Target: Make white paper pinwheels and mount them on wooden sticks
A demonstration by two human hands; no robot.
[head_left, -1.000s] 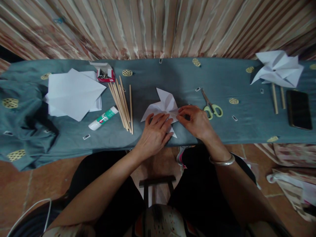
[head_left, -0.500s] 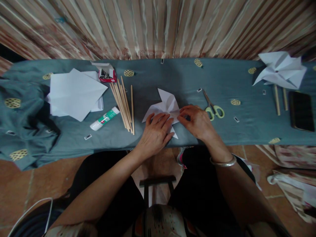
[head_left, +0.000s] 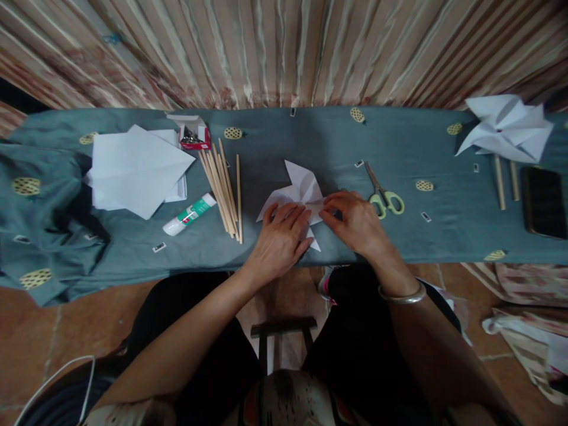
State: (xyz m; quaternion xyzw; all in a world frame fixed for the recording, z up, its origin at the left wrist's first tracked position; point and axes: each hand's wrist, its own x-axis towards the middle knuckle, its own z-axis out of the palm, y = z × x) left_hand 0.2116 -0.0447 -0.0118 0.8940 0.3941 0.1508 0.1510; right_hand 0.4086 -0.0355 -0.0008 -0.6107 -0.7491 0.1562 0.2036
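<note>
A white paper pinwheel [head_left: 304, 184] with folded blades lies on the cloth in front of me. Across its lower left part rests my left hand [head_left: 280, 235], fingers spread and pressing the paper flat. At its right edge, my right hand [head_left: 350, 222] pinches a blade between thumb and fingertips; a silver bangle circles that wrist. Just right of this hand lie scissors [head_left: 385, 201] with pale green handles, blades pointing away. Wooden sticks [head_left: 220, 192] lie in a bunch to the left of the pinwheel. The paper under my left palm is hidden.
On the left are a glue stick [head_left: 190, 214], a stack of white paper [head_left: 133, 168] and an open red box [head_left: 195, 137] of small metal pieces. Finished-looking pinwheels [head_left: 508, 130] on sticks and a phone [head_left: 544, 201] lie at the right. A pleated curtain [head_left: 275, 53] hangs behind the table.
The view has shifted very slightly. Both hands stay in the same places on the paper pinwheel, and nothing else has visibly moved.
</note>
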